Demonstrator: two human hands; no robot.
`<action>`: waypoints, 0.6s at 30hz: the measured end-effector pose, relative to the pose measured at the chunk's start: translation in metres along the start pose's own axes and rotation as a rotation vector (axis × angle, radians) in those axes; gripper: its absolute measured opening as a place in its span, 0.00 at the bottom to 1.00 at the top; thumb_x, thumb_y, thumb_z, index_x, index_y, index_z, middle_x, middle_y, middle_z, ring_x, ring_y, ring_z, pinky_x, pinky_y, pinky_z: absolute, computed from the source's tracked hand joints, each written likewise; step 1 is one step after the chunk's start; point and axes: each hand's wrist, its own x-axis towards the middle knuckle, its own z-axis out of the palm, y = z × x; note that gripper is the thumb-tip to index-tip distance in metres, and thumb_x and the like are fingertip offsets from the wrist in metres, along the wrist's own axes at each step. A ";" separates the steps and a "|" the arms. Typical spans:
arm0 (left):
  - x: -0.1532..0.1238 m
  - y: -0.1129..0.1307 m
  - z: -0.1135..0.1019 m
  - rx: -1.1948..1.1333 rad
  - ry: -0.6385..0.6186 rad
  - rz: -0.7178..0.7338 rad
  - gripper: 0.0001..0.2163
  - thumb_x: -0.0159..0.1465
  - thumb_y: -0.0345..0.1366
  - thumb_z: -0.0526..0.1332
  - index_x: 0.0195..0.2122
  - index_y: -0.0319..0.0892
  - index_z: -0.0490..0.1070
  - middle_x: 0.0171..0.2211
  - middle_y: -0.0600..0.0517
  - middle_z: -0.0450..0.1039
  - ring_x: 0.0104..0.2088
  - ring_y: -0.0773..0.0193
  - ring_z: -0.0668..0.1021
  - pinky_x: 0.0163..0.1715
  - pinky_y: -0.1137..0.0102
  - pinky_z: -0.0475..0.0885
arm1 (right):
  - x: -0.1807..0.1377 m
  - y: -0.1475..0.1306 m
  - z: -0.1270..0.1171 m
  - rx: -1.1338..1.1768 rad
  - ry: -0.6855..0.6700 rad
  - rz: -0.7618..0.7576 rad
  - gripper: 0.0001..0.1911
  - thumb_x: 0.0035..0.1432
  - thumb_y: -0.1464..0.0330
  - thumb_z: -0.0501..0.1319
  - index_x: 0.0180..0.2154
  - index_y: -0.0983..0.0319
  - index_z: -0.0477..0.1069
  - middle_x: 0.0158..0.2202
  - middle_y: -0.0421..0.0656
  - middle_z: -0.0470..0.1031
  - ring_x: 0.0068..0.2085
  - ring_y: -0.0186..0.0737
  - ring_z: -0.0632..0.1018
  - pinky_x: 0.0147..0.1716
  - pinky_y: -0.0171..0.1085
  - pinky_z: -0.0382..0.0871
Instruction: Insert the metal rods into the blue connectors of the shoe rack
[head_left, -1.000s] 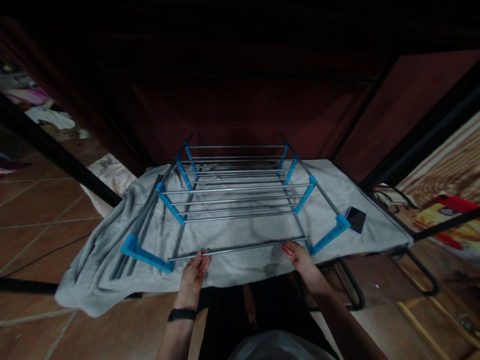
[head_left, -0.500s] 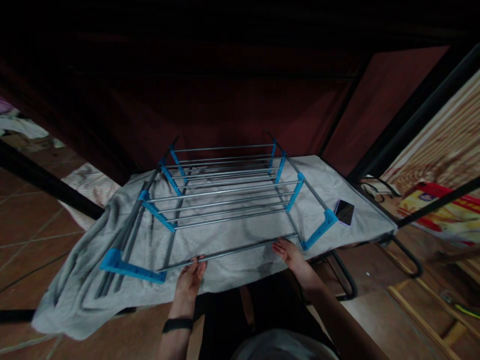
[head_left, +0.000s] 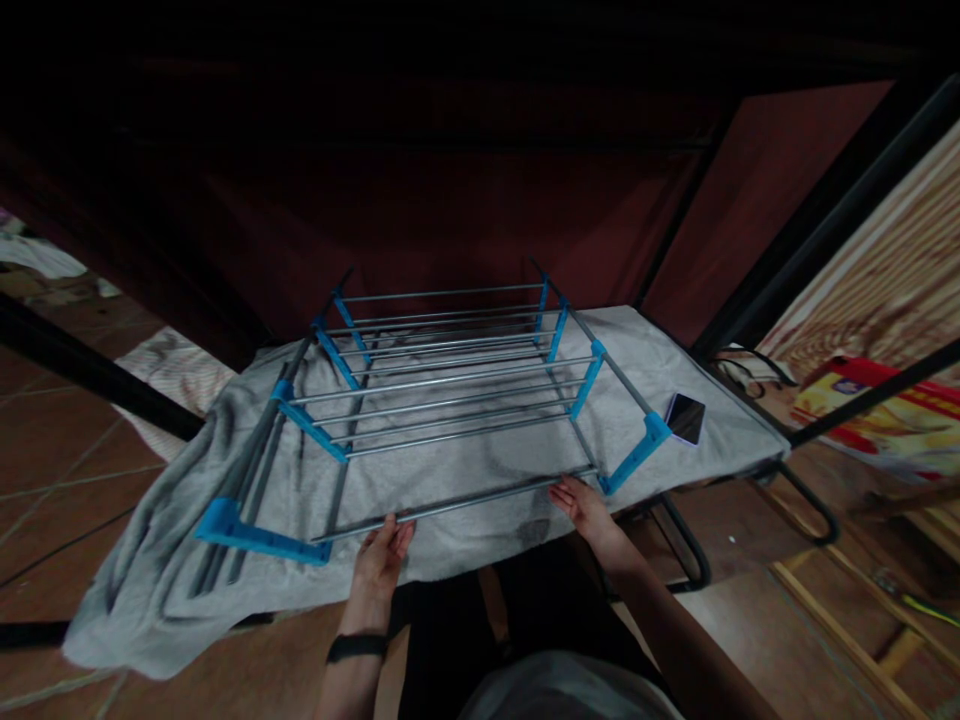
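Note:
A rack frame of grey metal tubes (head_left: 450, 379) with blue plastic brackets (head_left: 313, 430) lies across a grey blanket. Along its near side runs a single grey rod (head_left: 480, 501), between the near left bracket (head_left: 259, 535) and the near right bracket (head_left: 636, 455). My left hand (head_left: 384, 555) has its fingers around the rod near its left end. Close to the right end, my right hand (head_left: 579, 503) grips the same rod between thumb and fingers. Whether the rod's ends sit in the brackets cannot be made out. Several loose tubes (head_left: 264, 470) lie at the left.
A phone (head_left: 685, 417) lies on the grey blanket (head_left: 720, 440) at the right. Dark metal bars (head_left: 97, 365) stand at the left, and a dark red panel (head_left: 450, 220) rises behind. A red and yellow box (head_left: 885, 410) and wooden frames (head_left: 840, 630) are on the floor at right.
The view has shifted slightly. Both hands keep nearly the same places on the rod, and the rack has not visibly moved on the blanket.

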 end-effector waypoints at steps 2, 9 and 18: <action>0.000 -0.001 0.000 0.011 -0.009 -0.002 0.14 0.68 0.21 0.58 0.25 0.42 0.71 0.23 0.54 0.77 0.25 0.67 0.82 0.38 0.73 0.80 | 0.001 0.001 -0.001 -0.002 0.008 0.000 0.14 0.42 0.64 0.75 0.29 0.57 0.72 0.27 0.41 0.79 0.33 0.43 0.81 0.43 0.46 0.79; -0.001 -0.004 -0.001 -0.016 -0.034 0.014 0.11 0.69 0.24 0.58 0.29 0.41 0.73 0.26 0.51 0.80 0.27 0.68 0.82 0.41 0.72 0.80 | 0.002 0.000 -0.003 0.008 -0.004 -0.037 0.17 0.36 0.62 0.76 0.28 0.57 0.72 0.28 0.41 0.80 0.34 0.44 0.82 0.42 0.46 0.80; -0.007 -0.014 0.003 -0.050 -0.096 -0.018 0.09 0.68 0.21 0.59 0.31 0.38 0.72 0.29 0.48 0.81 0.28 0.65 0.84 0.39 0.70 0.81 | 0.008 -0.011 -0.010 -0.030 -0.009 -0.055 0.15 0.34 0.65 0.76 0.26 0.56 0.74 0.28 0.40 0.81 0.32 0.45 0.82 0.38 0.45 0.81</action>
